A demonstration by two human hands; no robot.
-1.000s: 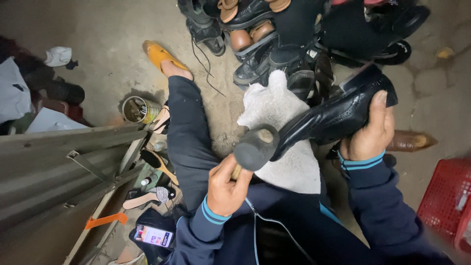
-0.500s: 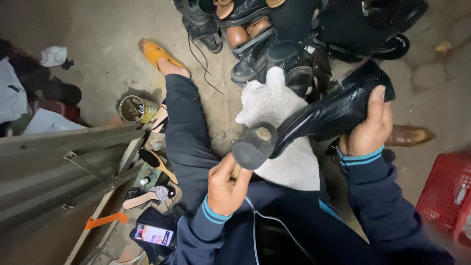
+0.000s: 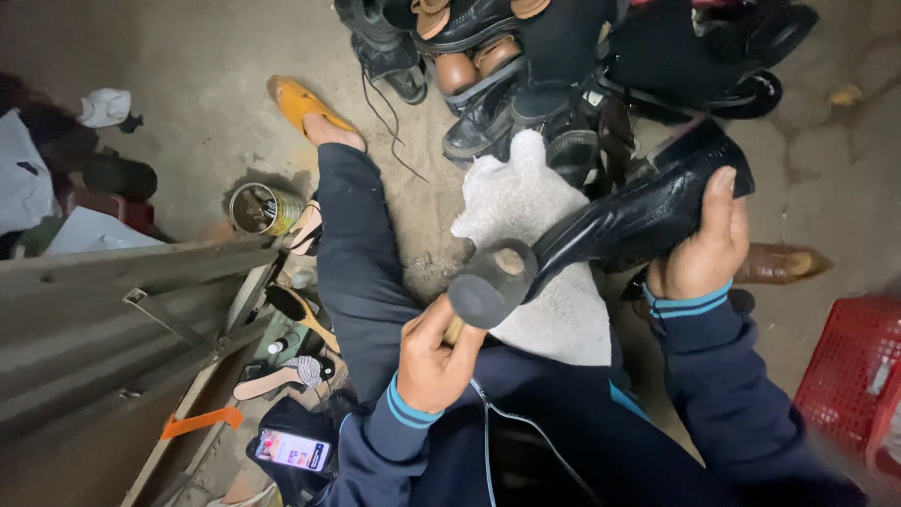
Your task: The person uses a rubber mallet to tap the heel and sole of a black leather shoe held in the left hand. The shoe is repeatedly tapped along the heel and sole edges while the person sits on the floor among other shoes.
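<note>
My right hand (image 3: 702,246) grips a shiny black leather shoe (image 3: 631,214) from its far side, holding it tilted above a white fleecy cloth (image 3: 537,252) on my lap. My left hand (image 3: 434,357) is closed around the wooden handle of a hammer. The hammer's dark round head (image 3: 490,282) sits right at the low end of the shoe; I cannot tell whether they touch. My leg in dark trousers (image 3: 355,253) stretches out over the concrete floor to a foot in an orange slipper (image 3: 298,101).
A pile of dark and brown shoes (image 3: 526,66) lies ahead. A tin can (image 3: 255,208) stands left of my leg beside a grey metal frame (image 3: 113,310). A lit phone (image 3: 293,449) rests on a bag low left. A red plastic crate (image 3: 849,376) sits at right, a brown shoe (image 3: 779,265) near it.
The hammer head has stayed at the shoe's low end with only slight shifting. My right hand keeps its hold; the view has drifted a little.
</note>
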